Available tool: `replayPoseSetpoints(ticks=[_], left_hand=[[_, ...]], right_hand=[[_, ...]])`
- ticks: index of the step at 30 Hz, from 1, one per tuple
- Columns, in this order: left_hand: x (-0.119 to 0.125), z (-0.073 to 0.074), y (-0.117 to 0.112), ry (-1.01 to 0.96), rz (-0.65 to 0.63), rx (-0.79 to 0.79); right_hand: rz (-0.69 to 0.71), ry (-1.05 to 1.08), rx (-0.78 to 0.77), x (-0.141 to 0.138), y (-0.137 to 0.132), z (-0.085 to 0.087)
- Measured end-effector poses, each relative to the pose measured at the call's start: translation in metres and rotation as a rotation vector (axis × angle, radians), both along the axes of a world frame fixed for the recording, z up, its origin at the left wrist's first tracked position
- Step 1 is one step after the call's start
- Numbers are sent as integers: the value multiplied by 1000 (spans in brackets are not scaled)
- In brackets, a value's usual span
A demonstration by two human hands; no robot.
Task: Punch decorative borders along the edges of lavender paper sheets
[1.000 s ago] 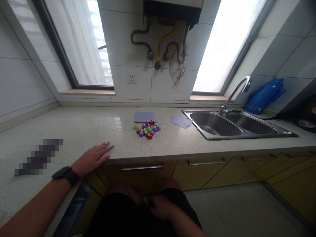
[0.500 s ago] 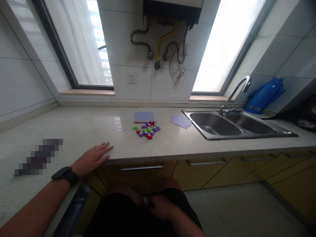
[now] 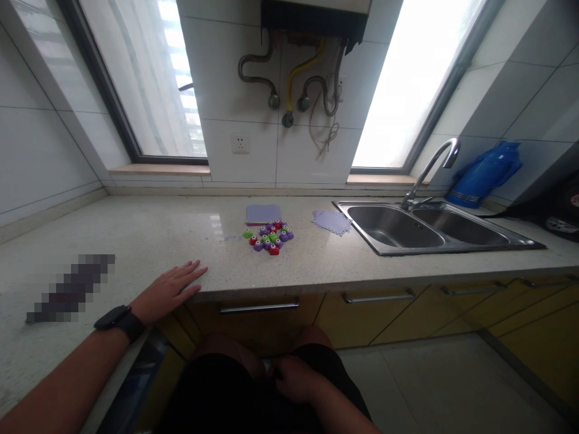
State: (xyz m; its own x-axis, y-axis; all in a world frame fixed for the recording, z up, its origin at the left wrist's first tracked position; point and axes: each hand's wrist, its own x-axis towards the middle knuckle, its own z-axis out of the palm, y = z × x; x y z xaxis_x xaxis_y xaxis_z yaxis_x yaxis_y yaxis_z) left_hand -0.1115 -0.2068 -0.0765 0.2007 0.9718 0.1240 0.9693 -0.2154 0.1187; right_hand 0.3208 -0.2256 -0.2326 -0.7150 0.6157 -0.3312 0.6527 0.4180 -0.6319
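Observation:
My left hand lies flat on the pale countertop near its front edge, fingers stretched out, holding nothing. A dark watch is on that wrist. Low in my lap, my right hand is in shadow with its fingers curled; a small pale bit shows by the fingertips, too dim to name. Beyond both hands sits a cluster of small red, purple and green pieces with round white tops, possibly craft paper punches. Right behind them rests a stack of purple paper. Purple sheets with notched edges lie overlapping beside the sink.
A steel double sink with a curved faucet is set into the counter on the right. Behind it stands a blue thermos flask. A blurred-out dark object lies at far left. Drawers with metal handles run below the counter.

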Motion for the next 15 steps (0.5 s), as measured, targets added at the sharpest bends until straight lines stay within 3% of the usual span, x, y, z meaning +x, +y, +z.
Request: replayPoseSetpoints(ticks=[9,12,15], left_hand=[[1,-1,1,-1,8,7],[16,17,-4,-40,12,34],[43,49,-27,-142,-79,-14]], right_hand=[[-10,11,-27,-1,-1,2],[-23,8,-49,-2,-1,1],[-43,3,-54,-1,-1,0]])
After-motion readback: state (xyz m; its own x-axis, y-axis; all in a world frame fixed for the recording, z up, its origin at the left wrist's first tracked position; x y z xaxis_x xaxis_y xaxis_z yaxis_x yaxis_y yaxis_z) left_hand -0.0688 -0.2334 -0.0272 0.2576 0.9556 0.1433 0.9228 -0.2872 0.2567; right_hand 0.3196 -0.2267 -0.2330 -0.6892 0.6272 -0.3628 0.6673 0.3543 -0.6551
